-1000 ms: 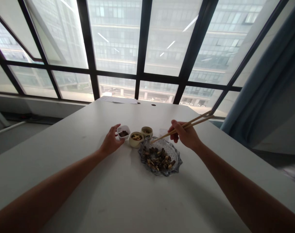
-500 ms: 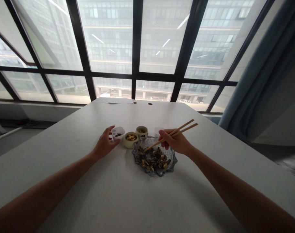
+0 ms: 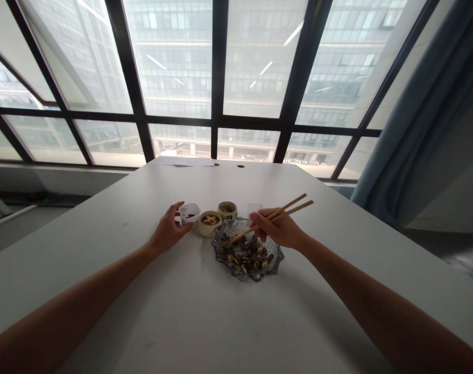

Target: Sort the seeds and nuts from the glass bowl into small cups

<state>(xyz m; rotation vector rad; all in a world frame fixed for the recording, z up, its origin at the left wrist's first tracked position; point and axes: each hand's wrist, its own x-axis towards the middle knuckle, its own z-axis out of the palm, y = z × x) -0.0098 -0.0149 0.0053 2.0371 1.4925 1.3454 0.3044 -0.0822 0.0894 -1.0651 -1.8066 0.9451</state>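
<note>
My right hand (image 3: 274, 227) is closed around a pair of wooden chopsticks (image 3: 288, 206). Their tips reach down into a scalloped glass bowl (image 3: 275, 269) of sunflower seeds (image 3: 244, 266) mixed with paler nuts; whether anything is between the tips I cannot tell. Thumb and fingers of my left hand (image 3: 169, 229) grip a small white cup (image 3: 189, 221) with a few dark pieces inside. Right of that cup, close to the glass bowl, stands a cream cup (image 3: 210, 228) holding pale nuts. A second cream cup (image 3: 227, 210) sits just behind it, its contents partly visible.
Behind my right hand, a pale translucent container (image 3: 255, 209) is partly hidden. Paper sheets (image 3: 184, 162) lie at the white table's (image 3: 181, 322) far edge, before tall windows. A blue curtain (image 3: 411, 119) hangs at the right.
My right hand has shifted slightly left, and the chopstick tips have moved a little left within the glass bowl. My left hand keeps its hold on the white cup.
</note>
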